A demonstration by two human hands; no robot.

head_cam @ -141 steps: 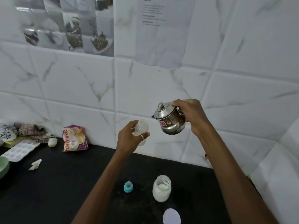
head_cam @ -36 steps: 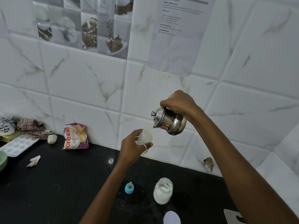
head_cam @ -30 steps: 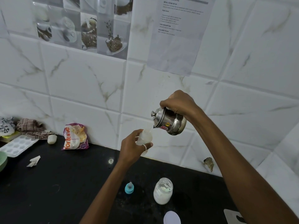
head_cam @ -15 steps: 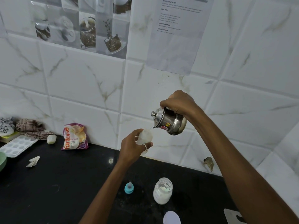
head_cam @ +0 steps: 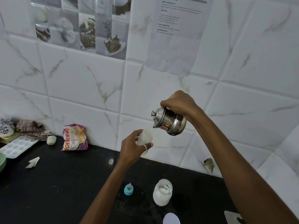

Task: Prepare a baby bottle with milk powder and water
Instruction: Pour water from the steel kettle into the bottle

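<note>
My left hand (head_cam: 131, 147) grips a small translucent baby bottle (head_cam: 145, 137), held upright above the black counter (head_cam: 64, 183). My right hand (head_cam: 179, 102) holds a lidded steel kettle (head_cam: 169, 121) tilted to the left, its spout right over the bottle's mouth, and a thin stream of water runs into the bottle. On the counter below stand an open glass jar of white milk powder (head_cam: 162, 192) and the bottle's teal teat cap (head_cam: 128, 189). A white round lid (head_cam: 171, 218) lies at the bottom edge.
A Fortune flour packet (head_cam: 73, 138) leans on the tiled wall. Farther left are a white ice tray (head_cam: 16, 147), a small white object (head_cam: 51, 140), crumpled paper (head_cam: 32, 162), checked cloths (head_cam: 30, 129) and a green bowl's rim (head_cam: 2, 160). A printed sheet (head_cam: 176, 29) hangs on the wall.
Since the oldest frame the kettle has tipped from nearly upright to a pouring tilt over the bottle. Over the last second both hands have stayed still while water runs.
</note>
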